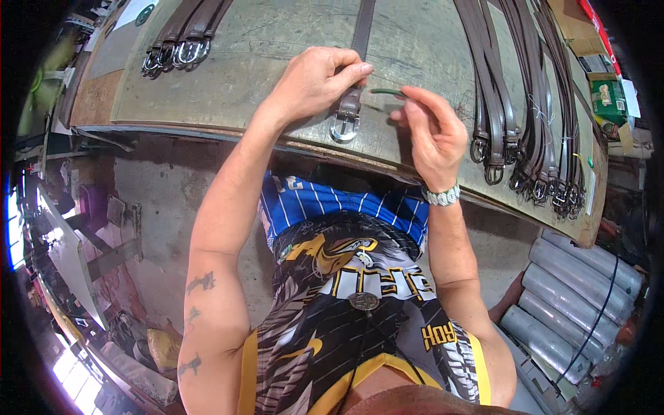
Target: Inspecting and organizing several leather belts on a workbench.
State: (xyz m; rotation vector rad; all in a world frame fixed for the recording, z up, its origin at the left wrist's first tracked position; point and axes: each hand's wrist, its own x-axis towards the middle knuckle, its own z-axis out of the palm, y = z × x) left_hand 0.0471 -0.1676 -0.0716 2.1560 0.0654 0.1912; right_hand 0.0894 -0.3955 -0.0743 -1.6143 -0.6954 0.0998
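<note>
A dark brown belt (362,31) lies lengthwise on the worktable, its silver buckle (344,128) close to the near edge. My left hand (315,81) is closed over the belt a little beyond the buckle, thumb and forefinger pressed together; what lies under the fingers is partly hidden. To the right of the belt, my right hand (437,135) pinches a thin, slightly curved green stick (387,91) between thumb and forefinger. The stick's free end points left toward the belt, and its exact kind cannot be made out.
The scuffed worktable (242,76) carries buckled belts (187,41) at far left and several bundles of hanging-style brown belts (498,104) at right. Plastic-wrapped rolls (581,297) lie below on the right. A green box (607,100) stands past the table's right side.
</note>
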